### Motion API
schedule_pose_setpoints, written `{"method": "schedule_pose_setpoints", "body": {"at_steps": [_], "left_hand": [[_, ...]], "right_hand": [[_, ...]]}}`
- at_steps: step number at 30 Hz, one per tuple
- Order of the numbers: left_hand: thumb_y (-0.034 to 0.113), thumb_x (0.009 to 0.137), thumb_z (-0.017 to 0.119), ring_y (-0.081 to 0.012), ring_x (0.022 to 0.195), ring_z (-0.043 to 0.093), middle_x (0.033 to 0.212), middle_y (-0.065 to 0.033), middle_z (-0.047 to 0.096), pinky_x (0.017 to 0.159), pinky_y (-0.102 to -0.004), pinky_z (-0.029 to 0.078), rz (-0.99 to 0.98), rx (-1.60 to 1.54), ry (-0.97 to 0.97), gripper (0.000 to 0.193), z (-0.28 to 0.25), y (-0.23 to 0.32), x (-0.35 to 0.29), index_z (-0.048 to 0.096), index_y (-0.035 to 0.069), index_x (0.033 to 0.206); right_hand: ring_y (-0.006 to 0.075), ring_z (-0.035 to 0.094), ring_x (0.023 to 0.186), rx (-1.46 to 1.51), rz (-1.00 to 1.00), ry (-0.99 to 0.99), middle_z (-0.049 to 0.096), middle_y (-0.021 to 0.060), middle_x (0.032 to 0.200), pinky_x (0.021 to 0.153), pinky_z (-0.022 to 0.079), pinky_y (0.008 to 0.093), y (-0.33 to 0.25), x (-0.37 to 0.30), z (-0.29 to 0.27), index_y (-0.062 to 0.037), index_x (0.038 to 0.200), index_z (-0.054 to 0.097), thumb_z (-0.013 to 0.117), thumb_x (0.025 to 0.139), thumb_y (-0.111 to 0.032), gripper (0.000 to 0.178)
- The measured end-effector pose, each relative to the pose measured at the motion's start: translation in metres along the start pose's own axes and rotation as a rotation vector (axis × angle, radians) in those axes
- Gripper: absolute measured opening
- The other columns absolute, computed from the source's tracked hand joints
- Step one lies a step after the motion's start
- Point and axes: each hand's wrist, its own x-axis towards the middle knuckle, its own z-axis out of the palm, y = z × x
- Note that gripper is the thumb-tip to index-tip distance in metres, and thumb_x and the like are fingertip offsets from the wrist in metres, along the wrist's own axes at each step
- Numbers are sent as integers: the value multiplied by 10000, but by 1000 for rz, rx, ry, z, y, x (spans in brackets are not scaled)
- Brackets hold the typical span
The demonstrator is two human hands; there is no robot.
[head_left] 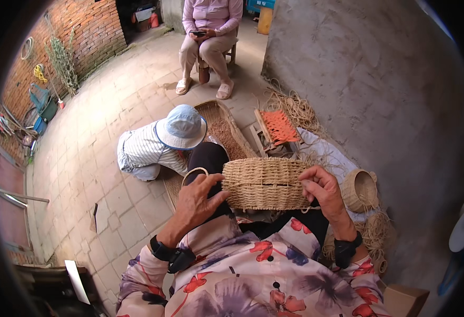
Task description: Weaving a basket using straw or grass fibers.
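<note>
A tan basket (pixel 266 185) of woven cord rests at my lap, its ribbed side facing up with a dark slit across the middle. My left hand (pixel 196 203) grips its left end, with the thumb and fingers against the weave. A loop of the same cord (pixel 195 170) arches above the left knuckles. At the right end, my right hand (pixel 324 194) pinches thumb and forefinger together close against the edge. What lies between those fingertips is too small to make out. Below the right end, a short bit of cord (pixel 310 209) sticks out.
A crouching person in a pale hat (pixel 182 127) is beside a long woven tray (pixel 208 110) of reddish grains. Another person (pixel 211 39) sits beyond, holding a phone. Nearby are an orange woven seat (pixel 279 127), a round basket (pixel 360 190), cord heaps (pixel 377 232) and a grey wall (pixel 380 90).
</note>
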Motion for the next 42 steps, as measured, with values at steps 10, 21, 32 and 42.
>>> {"method": "schedule_pose_setpoints", "body": {"at_steps": [10,21,32,42], "left_hand": [[147,950,636,-381,734,655,790,-185,655,647,-459,503,49,62,-82,154,21,-13,5,651,7,886],[184,943,634,-371,720,661,771,-160,662,631,-458,512,35,121,-32,170,29,-14,6,649,33,866],[129,880,717,-351,731,671,878,-145,649,644,-437,528,114,-87,169,193,28,16,22,655,93,1059],[160,869,727,-331,743,642,887,-120,589,621,-437,506,356,-64,-30,231,48,53,40,653,117,1084]], "right_hand": [[60,597,676,-347,-177,116,669,19,776,635,472,218,-4,-5,22,12,1031,651,616,950,-79,126],[263,572,1234,198,200,-478,539,128,1401,1014,515,435,117,1,91,-29,1447,454,699,944,-474,715],[271,580,1254,1074,211,-235,591,119,1357,1006,539,501,96,44,79,-80,1396,498,591,1023,-401,500],[335,548,1312,1289,288,-186,565,172,1422,1060,470,527,124,-15,64,-66,1489,430,619,923,-608,806]]}}
